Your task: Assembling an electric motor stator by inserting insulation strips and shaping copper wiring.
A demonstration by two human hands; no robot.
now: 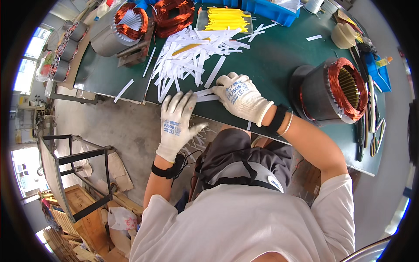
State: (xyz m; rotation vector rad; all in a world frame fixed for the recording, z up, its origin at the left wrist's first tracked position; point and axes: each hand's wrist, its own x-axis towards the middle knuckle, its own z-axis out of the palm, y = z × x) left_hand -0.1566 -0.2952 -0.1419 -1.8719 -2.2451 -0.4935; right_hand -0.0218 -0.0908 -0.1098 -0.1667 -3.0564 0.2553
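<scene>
Both my hands wear white gloves with grey-coated fingertips. At the front edge of the green table, my right hand point(242, 97) has its fingers curled closed on the right end of some white paper strips point(207, 95). My left hand point(178, 122) is open, its fingers stretched out and the thumb apart. Its fingertips rest at the left end of these same strips. Just beyond the hands lies a loose heap of white strips point(187, 59), with a couple of yellow ones among them. How many strips are under my right fingers is hidden.
A motor stator point(321, 89) with copper windings stands at the right, another point(109, 39) at the far left. Copper coils point(172, 17), a tray of yellow strips point(228, 21) and a blue bin point(273, 13) line the back. Scissors point(379, 137) lie far right. A metal frame point(87, 153) stands left.
</scene>
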